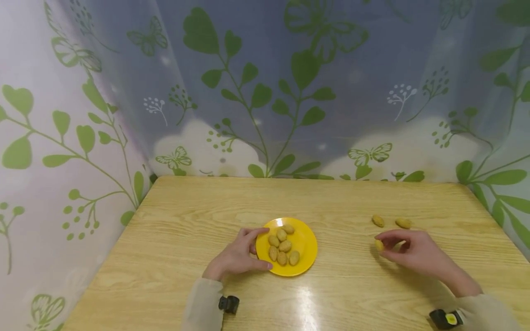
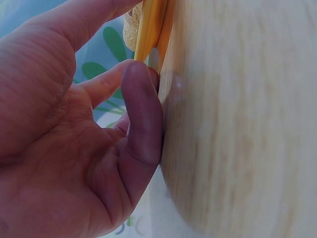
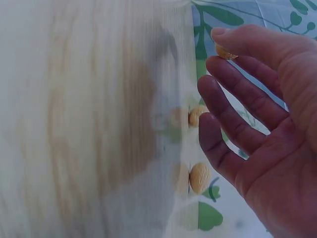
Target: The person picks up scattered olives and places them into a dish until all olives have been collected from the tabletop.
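A yellow plate (image 1: 307,248) stands on the table with several tan, wrinkled oval nuts (image 1: 285,246) on it. My left hand (image 1: 237,255) grips the plate's left edge, with thumb and index finger spread along the rim. In the left wrist view the plate's edge (image 2: 148,29) shows by the fingertips, and a finger rests near the tabletop. On the right, my right hand (image 1: 418,250) pinches one nut (image 1: 379,245) between thumb and fingertips, above the table. The right wrist view shows this nut (image 3: 226,51) partly hidden by the thumb; the other fingers are loosely bent.
Two more nuts lie beyond my right hand: a left one (image 1: 377,220) and a right one (image 1: 403,223). The wooden table (image 1: 198,197) meets a leaf-and-butterfly patterned curtain (image 1: 265,92) at its back edge, and similar fabric hangs at both sides.
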Motion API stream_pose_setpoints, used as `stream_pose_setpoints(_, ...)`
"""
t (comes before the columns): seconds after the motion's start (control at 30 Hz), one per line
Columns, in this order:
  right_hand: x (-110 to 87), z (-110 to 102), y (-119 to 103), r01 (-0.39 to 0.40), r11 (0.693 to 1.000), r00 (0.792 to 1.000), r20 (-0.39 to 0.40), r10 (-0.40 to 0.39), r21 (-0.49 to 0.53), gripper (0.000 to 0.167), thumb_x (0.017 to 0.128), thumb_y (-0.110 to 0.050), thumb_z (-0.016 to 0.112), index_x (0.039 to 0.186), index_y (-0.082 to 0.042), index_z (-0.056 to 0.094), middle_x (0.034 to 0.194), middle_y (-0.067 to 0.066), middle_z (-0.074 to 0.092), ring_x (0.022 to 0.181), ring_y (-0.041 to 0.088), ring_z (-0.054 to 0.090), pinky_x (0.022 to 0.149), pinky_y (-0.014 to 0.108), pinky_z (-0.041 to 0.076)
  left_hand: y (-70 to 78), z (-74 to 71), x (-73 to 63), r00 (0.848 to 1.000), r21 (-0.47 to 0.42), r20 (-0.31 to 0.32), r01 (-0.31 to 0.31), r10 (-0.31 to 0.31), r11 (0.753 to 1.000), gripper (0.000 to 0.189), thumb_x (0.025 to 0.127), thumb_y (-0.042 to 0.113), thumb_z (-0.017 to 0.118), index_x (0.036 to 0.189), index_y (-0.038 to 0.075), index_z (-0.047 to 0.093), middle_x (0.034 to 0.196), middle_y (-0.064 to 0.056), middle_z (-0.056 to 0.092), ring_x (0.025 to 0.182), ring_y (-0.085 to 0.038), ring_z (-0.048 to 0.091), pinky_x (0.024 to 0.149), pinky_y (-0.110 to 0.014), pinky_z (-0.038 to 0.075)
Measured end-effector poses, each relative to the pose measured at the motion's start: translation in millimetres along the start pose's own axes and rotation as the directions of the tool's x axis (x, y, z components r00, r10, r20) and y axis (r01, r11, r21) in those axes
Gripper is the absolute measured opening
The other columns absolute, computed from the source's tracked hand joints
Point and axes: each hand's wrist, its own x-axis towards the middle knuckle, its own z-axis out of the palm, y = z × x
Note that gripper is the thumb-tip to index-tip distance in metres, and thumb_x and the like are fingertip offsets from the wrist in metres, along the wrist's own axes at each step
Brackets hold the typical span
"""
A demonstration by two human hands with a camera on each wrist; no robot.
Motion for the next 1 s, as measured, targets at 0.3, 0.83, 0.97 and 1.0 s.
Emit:
stream_pose_setpoints(0.3, 8.4, 12, -8, 0.004, 1.0, 1.0, 0.022, -0.004, 0.023, 0.03, 0.082, -0.001, 0.082, 0.11, -0.006, 0.076, 0.089, -0.002, 0.074, 0.082, -0.003, 0.063, 0.063, 0.021, 0.051, 0.3, 0.0, -0.5, 1.0, 0.014, -0.005, -0.002, 0.002, 1.0, 0.088, 0.08, 0.035, 0.089, 0.155, 0.026, 0.044, 0.143, -0.011, 0.04, 0.097, -0.018, 0.05, 0.08, -0.034, 0.042)
stream_pose_setpoints(0.83, 24.1, 29, -25, 0.047, 0.998, 0.997, 0.062, -0.049, 0.047, 0.028, 0.085, -0.007, 0.082, 0.112, -0.01, 0.076, 0.093, -0.003, 0.075, 0.083, -0.003, 0.063, 0.064, 0.022, 0.051, -0.6, 0.0, -0.4, 1.0, -0.006, -0.001, 0.002, -0.002, 1.0, 0.088, 0.079, 0.034, 0.089, 0.154, 0.027, 0.044, 0.145, -0.011, 0.039, 0.097, -0.018, 0.051, 0.08, -0.033, 0.042)
stream_pose_setpoints(0.97, 29.3, 35, -29, 0.075, 0.996, 0.995, 0.066, -0.078, 0.039, 0.028, 0.084, -0.006, 0.082, 0.11, -0.012, 0.076, 0.092, -0.005, 0.076, 0.081, -0.004, 0.062, 0.063, 0.022, 0.051, -1.4, 0.0, 0.7, 1.0, -0.009, -0.002, 0.002, -0.002, 1.0, 0.088, 0.079, 0.034, 0.089, 0.154, 0.026, 0.044, 0.144, -0.012, 0.04, 0.097, -0.018, 0.051, 0.079, -0.033, 0.042)
stream_pose_setpoints(1.0, 30.4, 36, -30, 0.075, 0.996, 0.995, 0.069, -0.078, 0.04, 0.028, 0.084, -0.006, 0.082, 0.11, -0.013, 0.076, 0.092, -0.005, 0.076, 0.081, -0.004, 0.063, 0.063, 0.022, 0.051, -1.4, 0.1, 0.8, 1.0, -0.009, -0.002, 0.003, -0.003, 1.0, 0.089, 0.079, 0.034, 0.089, 0.154, 0.026, 0.044, 0.144, -0.011, 0.04, 0.097, -0.018, 0.051, 0.079, -0.033, 0.042)
